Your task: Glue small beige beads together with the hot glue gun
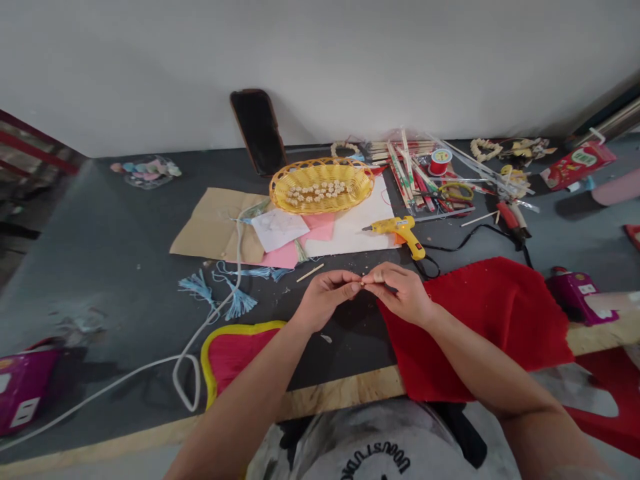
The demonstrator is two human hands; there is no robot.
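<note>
My left hand (pixel 330 293) and my right hand (pixel 397 290) meet fingertip to fingertip over the dark table. Both are closed in a pinch around a tiny pale piece (pixel 362 283) too small to name. Just beyond them lies a yellow hot glue gun (pixel 397 230), its nozzle toward the left. Farther back, a yellow woven basket (pixel 325 167) holds several small whitish flower-like pieces (pixel 320 192). A thin wooden stick (pixel 310 273) rests near my left fingers. Red cloth (pixel 480 313) spreads under my right forearm.
Blue tassels (pixel 240 303) and a white cable (pixel 197 333) lie at left, near a pink pad with yellow edging (pixel 235 357). A phone (pixel 257 130) leans on the wall. Behind right are packaged sticks (pixel 400 173), red thread (pixel 440 162), pliers (pixel 513 220) and a drink carton (pixel 580 163).
</note>
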